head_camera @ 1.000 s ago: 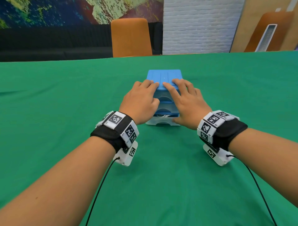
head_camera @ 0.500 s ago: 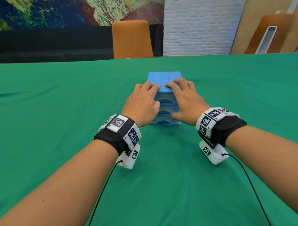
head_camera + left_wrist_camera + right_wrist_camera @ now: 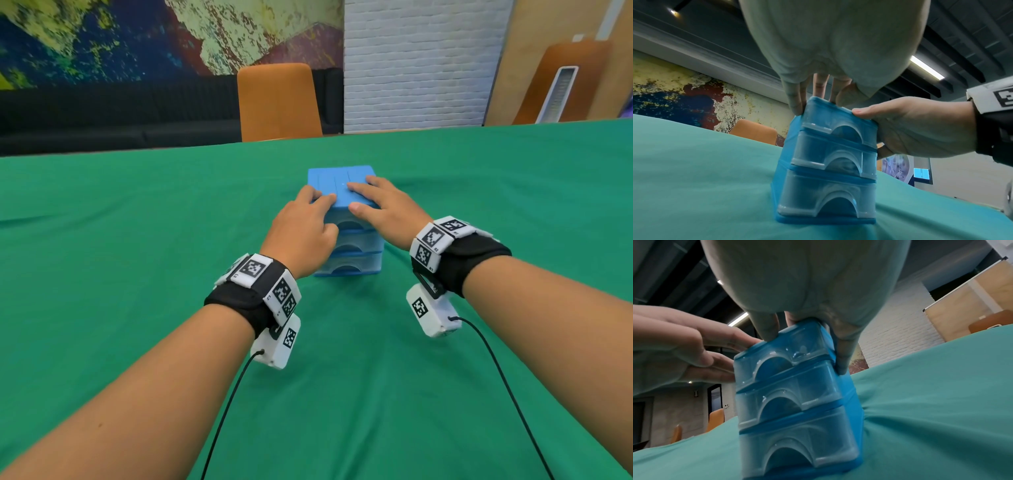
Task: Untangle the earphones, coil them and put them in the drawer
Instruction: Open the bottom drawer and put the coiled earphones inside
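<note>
A small blue drawer unit [image 3: 337,186] with three clear-fronted drawers stands on the green tablecloth [image 3: 137,274]; all three fronts sit flush. My left hand [image 3: 308,219] rests with its fingers on the unit's top left corner, one finger down the left side. My right hand [image 3: 387,209] lies flat on the top right, thumb at the front top edge. The left wrist view shows the unit [image 3: 828,162] below my left hand [image 3: 838,40], with my right hand [image 3: 920,126] beside it. In the right wrist view the unit [image 3: 797,402] stands under my right hand [image 3: 807,280]. No earphones are visible.
An orange chair [image 3: 277,102] stands behind the table's far edge, in front of a black sofa [image 3: 102,116]. Thin black cables [image 3: 496,377] run from the wrist cameras back along both forearms. Green cloth stretches on every side of the unit.
The bottom drawer, pulled out a second ago with something white in it, is now pushed in. Both hands have shifted up onto the unit's top.
</note>
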### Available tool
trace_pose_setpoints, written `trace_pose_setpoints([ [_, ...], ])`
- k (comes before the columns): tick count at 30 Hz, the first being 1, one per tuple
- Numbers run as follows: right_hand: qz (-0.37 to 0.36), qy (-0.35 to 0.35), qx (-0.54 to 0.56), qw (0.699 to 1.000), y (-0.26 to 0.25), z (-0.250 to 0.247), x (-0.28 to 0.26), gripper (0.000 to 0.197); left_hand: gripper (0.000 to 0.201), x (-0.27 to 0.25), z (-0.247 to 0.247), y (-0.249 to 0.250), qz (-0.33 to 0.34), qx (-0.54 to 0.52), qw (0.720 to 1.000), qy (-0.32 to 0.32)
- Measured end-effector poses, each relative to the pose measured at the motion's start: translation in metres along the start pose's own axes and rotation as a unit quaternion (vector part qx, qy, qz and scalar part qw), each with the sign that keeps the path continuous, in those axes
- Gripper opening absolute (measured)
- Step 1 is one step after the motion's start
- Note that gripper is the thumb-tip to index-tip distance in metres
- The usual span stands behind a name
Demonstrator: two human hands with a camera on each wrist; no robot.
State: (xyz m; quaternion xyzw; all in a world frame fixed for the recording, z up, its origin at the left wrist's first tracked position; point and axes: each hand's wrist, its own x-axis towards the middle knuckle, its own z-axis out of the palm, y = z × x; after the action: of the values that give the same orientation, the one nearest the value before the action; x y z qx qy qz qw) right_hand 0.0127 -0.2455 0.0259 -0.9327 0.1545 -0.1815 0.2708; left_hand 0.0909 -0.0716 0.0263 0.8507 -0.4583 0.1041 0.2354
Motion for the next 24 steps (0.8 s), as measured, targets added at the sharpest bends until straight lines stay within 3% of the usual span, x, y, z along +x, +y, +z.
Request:
trace_pose_setpoints([
  [7, -0.003, 0.002, -0.004, 1.0, -0.002, 0.001, -0.005, 0.052, 0.055, -0.004, 0.006, -0.006, 0.04, 0.031, 0.998, 0.036],
  [13, -0.012, 0.013, -0.004, 1.0, 0.005, 0.006, -0.003, 0.052, 0.045, 0.007, 0.009, -0.015, 0.043, 0.033, 0.996, 0.071],
  [24, -0.029, 0.063, 0.04, 0.997, 0.019, 0.016, -0.001, 0.055, 0.03, 0.032, 0.011, -0.029, 0.072, -0.05, 0.99, 0.106],
])
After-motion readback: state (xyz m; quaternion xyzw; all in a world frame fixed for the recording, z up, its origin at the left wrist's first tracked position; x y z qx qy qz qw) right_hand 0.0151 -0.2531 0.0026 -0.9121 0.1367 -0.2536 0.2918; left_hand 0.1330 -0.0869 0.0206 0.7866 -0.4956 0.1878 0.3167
